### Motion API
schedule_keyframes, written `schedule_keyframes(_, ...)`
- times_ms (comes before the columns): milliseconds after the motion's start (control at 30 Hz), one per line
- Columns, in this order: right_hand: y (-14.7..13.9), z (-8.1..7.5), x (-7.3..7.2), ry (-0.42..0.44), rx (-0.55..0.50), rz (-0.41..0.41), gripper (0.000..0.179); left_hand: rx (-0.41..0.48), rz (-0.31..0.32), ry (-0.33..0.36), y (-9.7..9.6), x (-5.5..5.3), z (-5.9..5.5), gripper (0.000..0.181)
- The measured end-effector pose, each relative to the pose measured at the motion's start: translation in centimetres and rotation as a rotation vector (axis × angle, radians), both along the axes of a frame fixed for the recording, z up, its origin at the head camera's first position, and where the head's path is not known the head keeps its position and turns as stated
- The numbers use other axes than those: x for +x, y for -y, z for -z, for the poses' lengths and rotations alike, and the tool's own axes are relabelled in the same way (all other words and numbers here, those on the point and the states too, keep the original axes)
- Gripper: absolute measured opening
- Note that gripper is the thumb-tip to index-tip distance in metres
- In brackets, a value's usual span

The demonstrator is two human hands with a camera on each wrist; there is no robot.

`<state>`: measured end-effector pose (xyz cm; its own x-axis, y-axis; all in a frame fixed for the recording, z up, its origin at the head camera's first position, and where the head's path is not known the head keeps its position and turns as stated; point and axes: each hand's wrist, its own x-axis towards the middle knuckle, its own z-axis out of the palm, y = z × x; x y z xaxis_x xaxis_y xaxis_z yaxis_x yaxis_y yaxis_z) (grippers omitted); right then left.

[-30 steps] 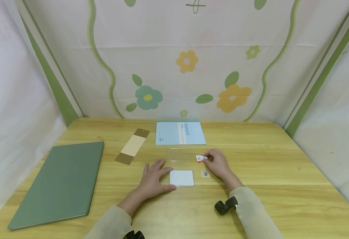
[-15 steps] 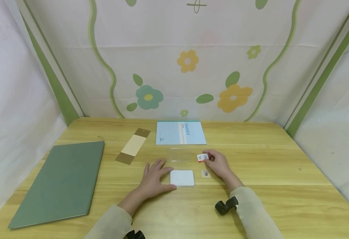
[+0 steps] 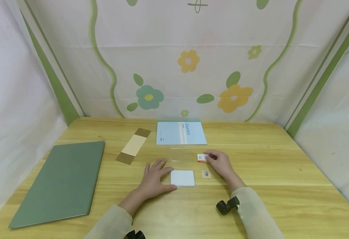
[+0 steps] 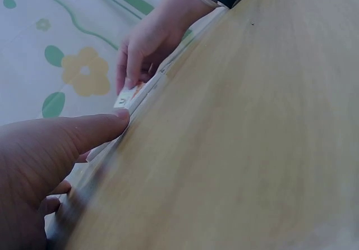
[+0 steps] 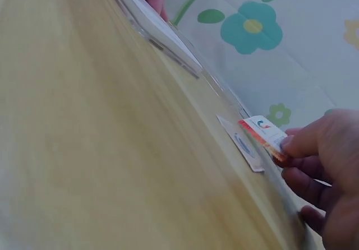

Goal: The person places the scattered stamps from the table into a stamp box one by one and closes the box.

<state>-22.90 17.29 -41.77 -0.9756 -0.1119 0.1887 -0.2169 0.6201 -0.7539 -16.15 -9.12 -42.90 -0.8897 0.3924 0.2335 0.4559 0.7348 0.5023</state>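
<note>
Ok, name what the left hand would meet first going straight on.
Likely the white rectangle, which lies just ahead of the left hand; whether they already touch is hard to tell.

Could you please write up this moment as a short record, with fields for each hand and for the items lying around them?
left hand: fingers spread, at the left edge of the white card
right hand: pinches a small white-and-red card
nearer the person than that: small square tag with dark print
beyond the white card: clear plastic piece
farther back: blue notebook marked "Gambit"
far left: green folder
</note>
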Motion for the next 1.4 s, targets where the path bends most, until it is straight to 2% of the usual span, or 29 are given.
schedule_keyframes(133,0.5,-0.4,0.2,0.022,-0.084,-0.022,0.019,-0.005,0.001,0.000,0.0,-0.1,0.0,0.062)
schedule_keyframes(233,1.4,-1.4,0.8,0.025,-0.148,-0.055,0.019,-0.005,0.001,0.003,0.0,-0.1,0.0,0.062)
schedule_keyframes(400,2.8,-2.6,1.8,0.034,-0.195,-0.126,0.017,0.001,0.001,0.001,0.0,-0.1,0.0,0.062)
schedule_keyframes(533,3.7,-2.7,2.5,0.082,-0.206,-0.164,0.016,-0.004,-0.003,-0.003,0.0,-0.1,0.0,0.062)
schedule_keyframes(700,5.0,-2.5,3.4,0.127,-0.197,-0.211,0.014,-0.017,-0.011,-0.008,-0.1,-0.1,0.0,0.062)
schedule_keyframes(933,5.9,-1.6,4.0,0.108,-0.152,-0.315,0.009,-0.013,-0.012,-0.008,-0.1,-0.1,0.0,0.062)
schedule_keyframes(1400,6.5,-0.5,4.6,0.035,0.021,-0.338,0.009,-0.008,-0.007,0.003,-0.1,-0.1,-0.1,0.061)
